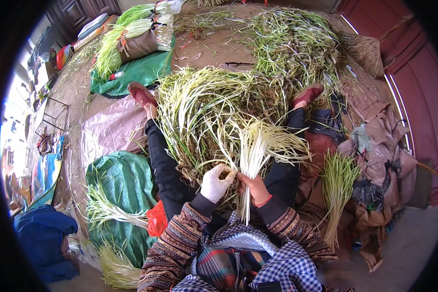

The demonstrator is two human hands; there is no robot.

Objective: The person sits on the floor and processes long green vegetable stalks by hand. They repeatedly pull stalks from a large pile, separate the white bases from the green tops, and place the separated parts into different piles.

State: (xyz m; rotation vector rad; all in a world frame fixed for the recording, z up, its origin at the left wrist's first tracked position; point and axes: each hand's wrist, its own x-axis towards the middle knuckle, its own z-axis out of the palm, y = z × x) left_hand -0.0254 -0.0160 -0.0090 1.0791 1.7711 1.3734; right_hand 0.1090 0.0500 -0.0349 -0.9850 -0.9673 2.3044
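Observation:
My right hand [256, 190] is bare and grips a bunch of pale yellow-white chives [252, 149] near its lower part. The leaves fan out away from me, and the white stalk ends hang below my fist over my lap. Beside it, my left hand [216, 183] wears a thin white glove. Its thumb and forefinger pinch what looks like a thin chive stalk, partly hidden at the fingertips. Between my spread legs lies a large heap of loose chives [200, 106], with dry brown leaves mixed in.
A green woven sheet [127, 182] at my left carries a small chive bunch [113, 211] and a red plastic bag [157, 219]. Another bunch [337, 193] lies at right beside crumpled plastic sheeting [379, 153]. Ahead are tied bundles [138, 40], a second heap [295, 47] and a straw broom [363, 53].

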